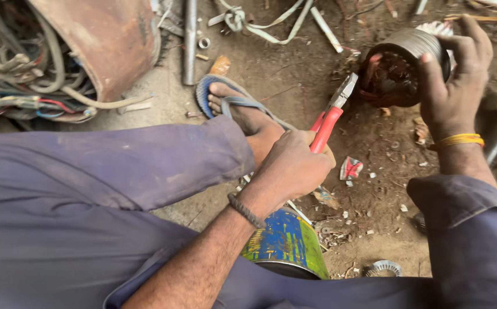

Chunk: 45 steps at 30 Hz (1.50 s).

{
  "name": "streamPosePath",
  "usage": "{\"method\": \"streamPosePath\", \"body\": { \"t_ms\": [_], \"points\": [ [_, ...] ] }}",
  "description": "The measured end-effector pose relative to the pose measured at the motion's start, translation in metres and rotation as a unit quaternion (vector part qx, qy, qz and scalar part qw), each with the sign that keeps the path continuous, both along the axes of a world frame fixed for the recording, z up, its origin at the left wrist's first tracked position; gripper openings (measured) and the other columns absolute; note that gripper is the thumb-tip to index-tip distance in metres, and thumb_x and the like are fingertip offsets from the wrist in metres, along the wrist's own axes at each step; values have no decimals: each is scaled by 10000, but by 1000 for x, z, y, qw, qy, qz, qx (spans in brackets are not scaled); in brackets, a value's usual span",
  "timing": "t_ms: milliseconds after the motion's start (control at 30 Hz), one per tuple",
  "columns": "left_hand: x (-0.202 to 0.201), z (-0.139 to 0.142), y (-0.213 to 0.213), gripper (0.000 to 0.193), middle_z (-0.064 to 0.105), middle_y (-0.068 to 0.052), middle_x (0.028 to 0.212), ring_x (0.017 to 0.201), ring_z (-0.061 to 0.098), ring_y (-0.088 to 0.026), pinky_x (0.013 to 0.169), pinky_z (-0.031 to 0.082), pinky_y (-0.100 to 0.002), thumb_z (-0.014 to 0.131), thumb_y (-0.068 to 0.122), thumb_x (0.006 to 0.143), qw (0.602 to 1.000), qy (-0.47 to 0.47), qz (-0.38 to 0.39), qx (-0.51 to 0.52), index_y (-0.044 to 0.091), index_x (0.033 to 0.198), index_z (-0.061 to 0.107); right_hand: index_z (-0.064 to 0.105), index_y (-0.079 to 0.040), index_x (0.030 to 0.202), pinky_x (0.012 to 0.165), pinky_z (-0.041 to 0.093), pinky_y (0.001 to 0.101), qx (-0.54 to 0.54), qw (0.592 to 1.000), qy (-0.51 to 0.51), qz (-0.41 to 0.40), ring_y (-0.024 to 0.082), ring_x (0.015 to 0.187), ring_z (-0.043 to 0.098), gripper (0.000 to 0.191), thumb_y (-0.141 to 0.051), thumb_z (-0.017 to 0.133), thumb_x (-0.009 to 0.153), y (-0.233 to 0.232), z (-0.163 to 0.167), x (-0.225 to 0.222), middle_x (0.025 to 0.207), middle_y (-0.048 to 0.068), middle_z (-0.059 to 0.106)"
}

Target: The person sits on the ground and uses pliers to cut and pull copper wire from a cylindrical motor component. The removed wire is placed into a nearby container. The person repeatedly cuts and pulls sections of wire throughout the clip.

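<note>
Far left: a tangle of cables (25, 74) in grey, red and blue, heaped on the dirt floor (374, 189). Just right of it, a rusty curved metal shell (102, 40), with a steel rod (189, 40) lying upright in the frame beside it. Beyond that, at the far edge, a knotted white strap (260, 23).

Across the near left and centre: a leg in a purple-blue trouser (88, 183), ending in a foot in a blue sandal (225, 100) planted on the dirt.

Centre: left hand (291, 169), a dark cord bracelet at the wrist, grip clenched around the red handles of a pair of pliers (331, 117). Pliers angled up and to the right, grey nose reaching to the near-left rim of the motor stator (403, 68) and touching, or all but touching, the copper windings inside. Below the left forearm, near the body, a green, blue and yellow tin can (288, 243).

Right of the pliers: small scraps and a red-and-white wrapper (350, 169) scattered on the dirt.

Far right: motor stator, a dark ribbed cylinder with reddish-brown windings showing in its open face, tipped toward the pliers. Right hand (452, 77), a yellow band at the wrist, grip wrapped over the stator's right side and top, fingers spread across the ribbed casing, holding it steady. Stator thus just beyond the pliers' tip and well up and right of the left hand. Near right edge: a small toothed metal ring (383, 268) on the ground.
</note>
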<state>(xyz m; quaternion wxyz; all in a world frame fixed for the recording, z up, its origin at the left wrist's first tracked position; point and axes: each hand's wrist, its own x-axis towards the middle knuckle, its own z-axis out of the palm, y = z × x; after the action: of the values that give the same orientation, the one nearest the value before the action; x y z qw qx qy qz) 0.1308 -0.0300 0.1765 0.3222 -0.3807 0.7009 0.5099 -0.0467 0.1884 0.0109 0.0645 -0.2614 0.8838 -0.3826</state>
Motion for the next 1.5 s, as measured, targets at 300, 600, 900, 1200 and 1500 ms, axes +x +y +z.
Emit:
{"method": "streamPosePath", "body": {
  "t_ms": [300, 600, 900, 1200, 1500],
  "points": [
    [2, -5, 48, 245, 713, -124, 692, 634, 736, -236, 575, 585, -413, 633, 248, 845, 994, -27, -61, 86, 16, 847, 709, 747, 7, 1118, 1200, 394, 452, -203, 952, -183, -141, 352, 1410, 501, 457, -214, 397, 925, 16, -22, -12, 1493, 249, 552],
    [-9, -50, 106, 156, 585, 8, 737, 611, 494, -92, 534, 397, -265, 647, 50, 769, 934, 61, 192, 295, 22, 890, 742, 743, 94, 1134, 1030, 440, 300, -321, 923, -199, -78, 229, 1175, 590, 377, -108, 488, 943, 19, -28, -19, 1336, 187, 651],
    [-10, -48, 110, 162, 565, -29, 822, 692, 492, -130, 536, 411, -288, 624, 52, 749, 874, -13, 266, 406, 49, 900, 681, 744, 54, 964, 814, 433, 257, -331, 904, -218, -162, 90, 838, 561, 225, -68, 559, 931, 22, -47, -20, 903, 3, 659],
    [-11, -56, 112, 163, 562, -26, 860, 772, 508, -113, 567, 372, -251, 639, 59, 762, 879, 63, 273, 387, 75, 921, 671, 550, 44, 819, 640, 369, 283, -318, 897, -254, -170, 69, 661, 449, 222, -51, 603, 1012, 9, -50, -19, 761, -45, 536],
    [-12, -79, 114, 103, 596, -115, 1259, 841, 673, -200, 661, 575, -403, 568, -5, 853, 807, 111, 378, 440, -15, 941, 621, 607, 63, 906, 749, 439, 316, -259, 946, -119, -152, 94, 822, 528, 216, -56, 581, 1084, -11, -52, -10, 872, 14, 587]
  ]
}}
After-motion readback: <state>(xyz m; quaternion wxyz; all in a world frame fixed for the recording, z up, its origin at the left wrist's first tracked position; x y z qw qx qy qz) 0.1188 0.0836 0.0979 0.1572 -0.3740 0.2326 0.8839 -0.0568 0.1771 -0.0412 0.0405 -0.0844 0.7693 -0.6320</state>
